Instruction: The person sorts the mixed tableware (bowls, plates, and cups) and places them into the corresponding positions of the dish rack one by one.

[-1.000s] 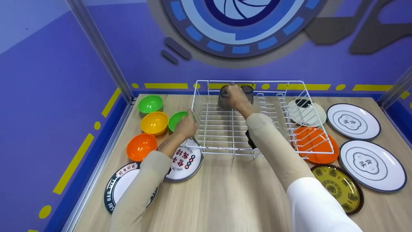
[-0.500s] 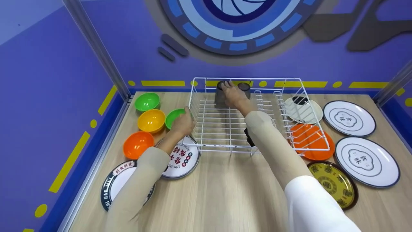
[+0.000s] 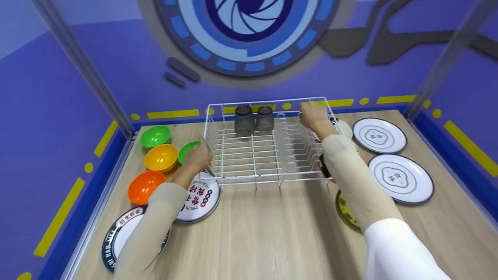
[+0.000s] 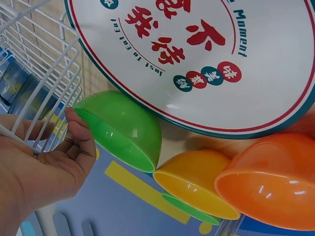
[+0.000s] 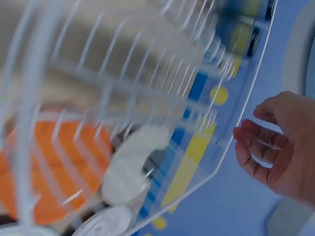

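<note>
A white wire dish rack [image 3: 241, 177] stands against the back wall. My left hand [image 3: 198, 157] grips its left rim, the fingers curled round the wire in the left wrist view. A green bowl [image 4: 120, 130] lies close beside those fingers. Over the rack's back right part is my right hand [image 3: 314, 116], holding nothing. In the right wrist view its fingers [image 5: 251, 135] are loosely bent near the rack's rim. Two dark see-through glasses, a left one [image 3: 244, 122] and a right one [image 3: 265, 119], stand side by side at the rack's back.
Left of the rack are a second green bowl [image 3: 155, 136], a yellow bowl [image 3: 161, 157], an orange bowl [image 3: 146, 187] and two patterned plates. On the right lie two white plates [image 3: 400, 179], a cream plate [image 5: 128, 169], an orange plate [image 5: 59, 167] and an olive plate [image 3: 344, 208].
My right hand has let go of the left glass and moved right over the rack. The left hand keeps its grip on the rim. The head view has turned to the right.
</note>
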A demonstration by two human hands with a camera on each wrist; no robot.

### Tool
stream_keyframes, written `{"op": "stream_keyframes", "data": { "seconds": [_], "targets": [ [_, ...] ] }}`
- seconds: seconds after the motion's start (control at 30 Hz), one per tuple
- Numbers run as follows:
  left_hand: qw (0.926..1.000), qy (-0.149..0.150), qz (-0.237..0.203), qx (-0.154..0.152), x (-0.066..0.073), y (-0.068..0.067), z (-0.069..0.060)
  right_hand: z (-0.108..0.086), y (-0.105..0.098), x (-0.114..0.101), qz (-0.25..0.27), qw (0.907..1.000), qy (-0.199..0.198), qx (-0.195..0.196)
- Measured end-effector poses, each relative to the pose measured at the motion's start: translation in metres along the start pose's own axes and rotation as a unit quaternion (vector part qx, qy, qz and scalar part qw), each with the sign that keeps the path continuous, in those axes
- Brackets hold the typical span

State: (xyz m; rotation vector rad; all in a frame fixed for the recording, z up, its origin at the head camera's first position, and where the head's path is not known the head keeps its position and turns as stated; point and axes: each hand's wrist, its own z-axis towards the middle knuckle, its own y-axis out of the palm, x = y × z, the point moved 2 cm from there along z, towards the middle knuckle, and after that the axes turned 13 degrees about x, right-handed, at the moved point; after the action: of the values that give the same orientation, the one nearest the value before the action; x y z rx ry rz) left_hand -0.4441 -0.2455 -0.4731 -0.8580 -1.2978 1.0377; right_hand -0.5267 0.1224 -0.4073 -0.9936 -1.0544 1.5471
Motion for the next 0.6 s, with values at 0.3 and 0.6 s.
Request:
{"op": "stream_keyframes", "data": {
  "seconds": [0.3, 0.6],
  "targets": [
    [0.9997, -0.009, 0.023, -0.005, -0.01, -0.017, 0.018, -0.034, 0.023, 0.072, 0.049, 0.9982, 0.031, -0.019],
    [0.9964, -0.004, 0.059, -0.06, 0.011, -0.018, 0.031, -0.059, 0.045, 0.106, 0.131, 0.9897, 0.024, -0.052]
  ]
}}
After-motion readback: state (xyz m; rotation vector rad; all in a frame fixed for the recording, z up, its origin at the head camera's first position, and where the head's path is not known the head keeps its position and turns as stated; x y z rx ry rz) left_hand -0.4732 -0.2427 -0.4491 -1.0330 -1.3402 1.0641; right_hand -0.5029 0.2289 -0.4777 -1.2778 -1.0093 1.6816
